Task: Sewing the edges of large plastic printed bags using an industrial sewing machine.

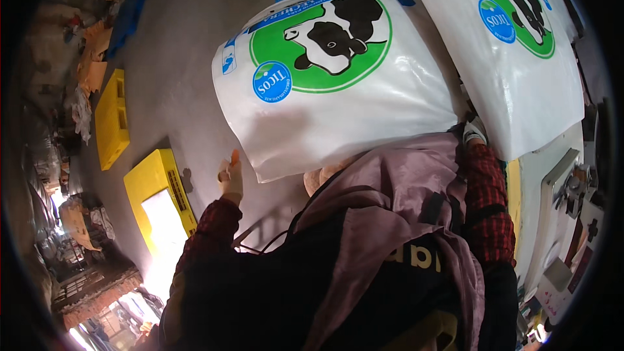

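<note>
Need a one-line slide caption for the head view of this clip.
Left hand raised beside a large white sack printed with a cow, a second sack alongside, yellow pallets on the concrete floor.

We cannot see our right hand, hidden behind our mauve jacket (403, 201); the second white sack (520, 65) is cut off at the top edge; the floor clutter (91, 65) at left is too blurred to identify.

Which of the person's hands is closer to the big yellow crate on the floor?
Left. The left hand is raised just right of the yellow crate, not touching it. The right hand isn't visible; its sleeve is far right.
</note>
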Action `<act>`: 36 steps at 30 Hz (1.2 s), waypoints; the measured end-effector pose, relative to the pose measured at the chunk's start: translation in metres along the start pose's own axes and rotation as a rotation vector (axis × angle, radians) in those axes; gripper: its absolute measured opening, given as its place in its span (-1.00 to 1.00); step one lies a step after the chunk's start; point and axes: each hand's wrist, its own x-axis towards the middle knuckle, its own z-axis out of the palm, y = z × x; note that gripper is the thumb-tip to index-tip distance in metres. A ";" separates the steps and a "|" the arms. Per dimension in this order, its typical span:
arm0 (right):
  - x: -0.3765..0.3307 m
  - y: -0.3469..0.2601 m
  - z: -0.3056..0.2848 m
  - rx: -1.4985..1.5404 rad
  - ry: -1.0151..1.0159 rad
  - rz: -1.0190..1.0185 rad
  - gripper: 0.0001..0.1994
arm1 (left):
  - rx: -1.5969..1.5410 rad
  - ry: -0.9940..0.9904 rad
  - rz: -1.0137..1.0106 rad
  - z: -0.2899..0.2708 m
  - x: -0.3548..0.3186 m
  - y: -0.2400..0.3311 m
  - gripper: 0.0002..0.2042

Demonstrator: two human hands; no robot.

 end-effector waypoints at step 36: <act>-0.023 -0.026 -0.018 0.017 0.105 -0.024 -0.46 | 0.481 -0.070 -0.182 0.039 0.049 -0.007 -0.57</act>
